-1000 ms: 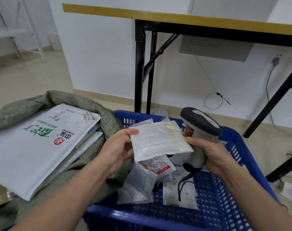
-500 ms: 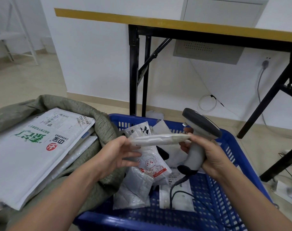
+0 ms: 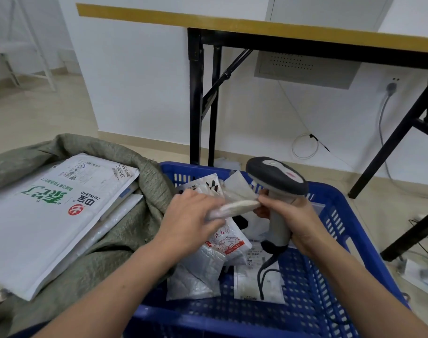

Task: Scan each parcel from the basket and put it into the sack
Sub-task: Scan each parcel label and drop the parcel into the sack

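Note:
A small white padded parcel hangs edge-on above the blue basket. My left hand grips its left end, and the fingertips of my right hand pinch its right end. That right hand also holds the grey handheld scanner by its handle, head pointing left, its cable trailing into the basket. Several other parcels lie in the basket, among them a silver padded one and a white one with a red cartoon print. The grey-green sack lies to the left with a large white mailer on top.
A folding table with a yellow edge and black legs stands behind the basket, against a white wall. Cables and a power strip lie on the floor at the right. A white rack stands at the far left.
The small parcel has been turned from flat and face-up to edge-on between both hands. My left hand has shifted over its left end. The scanner stays in my right hand.

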